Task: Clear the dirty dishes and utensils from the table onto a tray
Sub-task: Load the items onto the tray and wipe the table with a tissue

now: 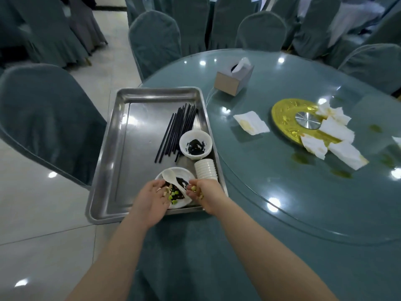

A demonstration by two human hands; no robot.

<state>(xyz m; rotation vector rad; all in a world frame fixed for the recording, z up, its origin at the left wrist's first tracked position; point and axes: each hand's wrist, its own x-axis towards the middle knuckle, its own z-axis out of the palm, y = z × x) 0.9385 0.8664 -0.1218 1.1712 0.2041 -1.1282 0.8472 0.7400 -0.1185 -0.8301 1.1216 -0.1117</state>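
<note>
Both hands (152, 198) cup scraps over plate (173, 192); chopsticks (176, 132) point away.

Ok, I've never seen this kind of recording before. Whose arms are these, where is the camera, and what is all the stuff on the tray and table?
There is no machine here: a person wears one wide-angle camera on the head, looking forward and down, so the two bare arms are their own. The left hand and right hand meet over a white plate of scraps, with a white spoon lying on it. Bits of food sit in the right hand's fingers; what the left hand holds is unclear. The plate sits on a metal tray with black chopsticks, a dirty bowl and stacked cups. On the round glass-topped table lie used napkins, a tissue box and a gold disc.
</note>
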